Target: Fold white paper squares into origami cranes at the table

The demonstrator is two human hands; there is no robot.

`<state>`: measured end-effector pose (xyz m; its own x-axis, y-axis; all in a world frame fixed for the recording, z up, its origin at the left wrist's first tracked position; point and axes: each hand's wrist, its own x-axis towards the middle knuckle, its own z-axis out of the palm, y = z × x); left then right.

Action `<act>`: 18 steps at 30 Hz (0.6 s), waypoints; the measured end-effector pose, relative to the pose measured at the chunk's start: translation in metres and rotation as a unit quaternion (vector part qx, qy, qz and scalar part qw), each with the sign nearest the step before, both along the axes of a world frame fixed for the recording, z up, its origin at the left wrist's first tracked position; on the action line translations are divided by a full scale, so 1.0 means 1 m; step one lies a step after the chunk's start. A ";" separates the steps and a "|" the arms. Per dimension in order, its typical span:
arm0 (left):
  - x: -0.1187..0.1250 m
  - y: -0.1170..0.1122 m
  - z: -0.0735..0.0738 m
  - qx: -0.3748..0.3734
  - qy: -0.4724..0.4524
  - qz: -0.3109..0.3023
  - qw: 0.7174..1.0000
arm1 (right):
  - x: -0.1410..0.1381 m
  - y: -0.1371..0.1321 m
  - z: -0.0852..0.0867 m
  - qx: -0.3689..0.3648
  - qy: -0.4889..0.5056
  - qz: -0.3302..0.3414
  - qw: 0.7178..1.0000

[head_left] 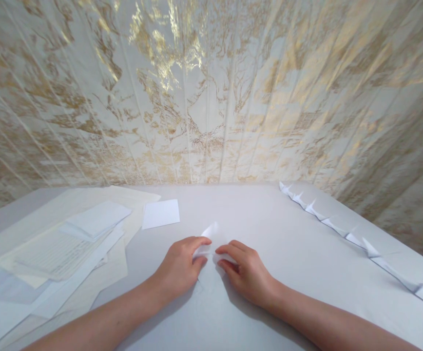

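Note:
A small piece of white folded paper lies between my two hands, over the middle of the table. Its pointed tip faces away from me, and a lower part narrows toward me. My left hand pinches its left side between thumb and fingers. On the right side, my right hand holds the paper's edge with thumb and fingertips bent together. Some of the folds are hidden under the fingers, and white paper on the pale table makes its outline faint.
Loose sheets and folded papers, some with writing, are heaped on the left. A white square sheet lies behind my left hand. Several folded white paper shapes form a row along the right edge of the table. A gold-patterned curtain hangs behind.

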<state>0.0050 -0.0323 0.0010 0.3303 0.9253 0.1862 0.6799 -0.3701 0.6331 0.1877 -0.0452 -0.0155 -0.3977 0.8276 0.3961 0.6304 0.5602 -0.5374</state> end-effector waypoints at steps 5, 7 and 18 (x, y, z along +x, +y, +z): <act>-0.002 0.002 0.006 -0.020 0.104 0.005 0.994 | 0.000 -0.001 0.004 -0.002 -0.073 -0.021 0.997; -0.004 0.003 0.010 -0.018 0.130 0.009 0.991 | 0.001 0.000 0.006 0.007 -0.090 -0.029 0.996; -0.006 0.001 0.013 0.029 0.184 0.001 0.982 | 0.003 0.001 0.008 0.154 -0.152 -0.029 0.976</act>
